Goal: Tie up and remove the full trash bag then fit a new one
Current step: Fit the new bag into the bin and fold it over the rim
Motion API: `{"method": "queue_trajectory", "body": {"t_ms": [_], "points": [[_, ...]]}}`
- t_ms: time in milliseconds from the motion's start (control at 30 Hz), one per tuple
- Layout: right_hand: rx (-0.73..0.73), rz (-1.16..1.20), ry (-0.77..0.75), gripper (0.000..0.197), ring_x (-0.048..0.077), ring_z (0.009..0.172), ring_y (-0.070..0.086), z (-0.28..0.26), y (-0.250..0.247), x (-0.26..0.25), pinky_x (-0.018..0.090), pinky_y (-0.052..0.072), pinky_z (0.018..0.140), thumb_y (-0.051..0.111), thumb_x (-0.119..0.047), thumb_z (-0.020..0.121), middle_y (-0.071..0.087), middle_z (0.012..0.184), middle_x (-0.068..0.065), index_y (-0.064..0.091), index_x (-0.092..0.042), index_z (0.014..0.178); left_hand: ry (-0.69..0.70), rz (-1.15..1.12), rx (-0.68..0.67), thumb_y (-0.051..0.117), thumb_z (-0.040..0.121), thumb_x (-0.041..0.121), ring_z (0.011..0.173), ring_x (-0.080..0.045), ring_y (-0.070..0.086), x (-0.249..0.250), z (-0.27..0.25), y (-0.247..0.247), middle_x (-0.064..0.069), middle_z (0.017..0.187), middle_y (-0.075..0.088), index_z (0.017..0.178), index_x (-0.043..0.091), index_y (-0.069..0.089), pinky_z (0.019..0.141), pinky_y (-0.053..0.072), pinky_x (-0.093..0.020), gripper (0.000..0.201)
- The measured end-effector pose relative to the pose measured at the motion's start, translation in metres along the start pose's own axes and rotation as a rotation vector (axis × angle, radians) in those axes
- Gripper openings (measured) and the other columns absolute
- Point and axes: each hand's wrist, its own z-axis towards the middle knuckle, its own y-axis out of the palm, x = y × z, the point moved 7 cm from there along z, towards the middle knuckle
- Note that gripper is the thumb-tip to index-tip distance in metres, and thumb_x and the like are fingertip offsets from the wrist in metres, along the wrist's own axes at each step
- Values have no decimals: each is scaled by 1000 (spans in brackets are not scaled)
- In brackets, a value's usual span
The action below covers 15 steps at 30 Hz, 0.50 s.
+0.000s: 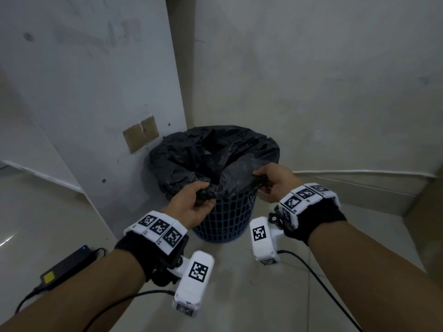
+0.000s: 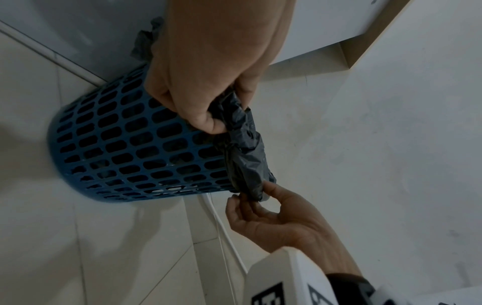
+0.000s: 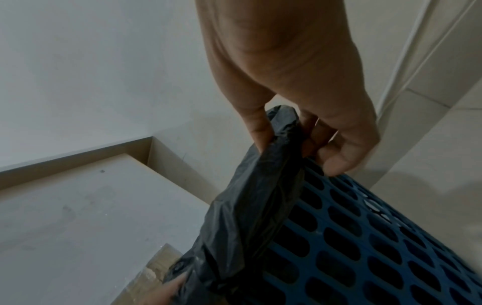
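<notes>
A black trash bag (image 1: 211, 152) lines a blue perforated plastic bin (image 1: 227, 219) standing in a wall corner. My left hand (image 1: 194, 202) grips a bunched part of the bag's rim at the near left of the bin. My right hand (image 1: 271, 180) pinches the rim at the near right. In the left wrist view the left hand (image 2: 208, 99) holds the bag (image 2: 242, 148) against the bin (image 2: 125, 144), and the right hand (image 2: 260, 206) pinches its lower end. In the right wrist view the right hand (image 3: 300, 128) holds the gathered bag (image 3: 255, 206) over the bin (image 3: 365, 237).
A black power adapter (image 1: 67, 267) with its cable lies on the tiled floor at the left. A white board (image 1: 100, 92) with a taped cardboard patch (image 1: 141, 134) leans behind the bin. Cables (image 1: 318, 276) trail from the wrist cameras across the floor.
</notes>
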Motion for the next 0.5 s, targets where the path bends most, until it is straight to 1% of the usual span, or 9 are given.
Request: {"method": "queue_trajectory", "body": {"t_ms": [67, 100, 133, 167, 233, 267, 333, 400, 500], "points": [[1, -26, -21, 24, 19, 59, 47, 2, 1, -2, 32, 40, 50, 51, 6, 92, 48, 71, 8, 46, -6, 71, 2, 7, 7, 55, 94, 5, 79, -23, 56, 0, -1, 0, -15, 93, 54, 86, 7, 53, 63, 49, -33, 9], [-2, -15, -24, 23, 20, 61, 48, 3, 1, -3, 32, 43, 53, 50, 7, 92, 49, 73, 8, 46, -6, 73, 4, 15, 7, 55, 94, 5, 77, -23, 55, 0, -3, 1, -14, 91, 53, 84, 7, 53, 63, 49, -33, 11], [-10, 15, -28, 22, 21, 65, 50, 4, 2, -4, 34, 47, 60, 49, 9, 93, 51, 77, 9, 48, -5, 76, 6, 24, 8, 55, 94, 5, 76, -22, 55, 0, -5, 1, -14, 89, 53, 83, 7, 53, 64, 50, -34, 12], [-22, 63, -36, 19, 23, 71, 54, 6, 3, -4, 36, 51, 70, 47, 11, 93, 55, 83, 11, 50, -3, 80, 12, 30, 11, 55, 94, 6, 75, -22, 54, 0, -6, 1, -14, 88, 53, 82, 6, 54, 66, 50, -33, 12], [-59, 154, -36, 18, 31, 98, 62, 8, 7, -4, 41, 51, 89, 45, 14, 92, 63, 107, 15, 55, -1, 89, 23, 40, 15, 55, 95, 7, 73, -20, 54, 2, -7, 0, -13, 87, 53, 83, 6, 55, 69, 51, -31, 12], [-74, 187, -28, 18, 33, 110, 60, 9, 9, -2, 44, 50, 94, 45, 14, 92, 62, 117, 16, 55, -1, 90, 27, 44, 18, 55, 95, 8, 73, -20, 54, 2, -7, -1, -13, 86, 54, 83, 5, 55, 69, 51, -31, 13], [-107, 199, -17, 18, 34, 121, 55, 7, 12, 0, 44, 48, 98, 44, 13, 94, 60, 122, 18, 55, -1, 90, 42, 47, 28, 56, 95, 8, 73, -19, 55, 4, -7, -3, -12, 85, 55, 83, 4, 57, 68, 51, -30, 13], [-138, 200, -12, 17, 34, 118, 56, 6, 12, 1, 44, 47, 99, 43, 11, 95, 60, 117, 18, 55, -1, 90, 54, 37, 41, 56, 94, 8, 73, -19, 54, 5, -5, -4, -11, 86, 54, 83, 5, 57, 63, 53, -27, 12], [-158, 191, 6, 10, 30, 89, 60, 3, 7, 4, 40, 49, 88, 48, 0, 97, 60, 98, 14, 54, -2, 89, 35, 24, 37, 59, 93, 9, 73, -19, 56, 5, -2, -8, -11, 86, 56, 86, 5, 57, 51, 56, -26, 8]]}}
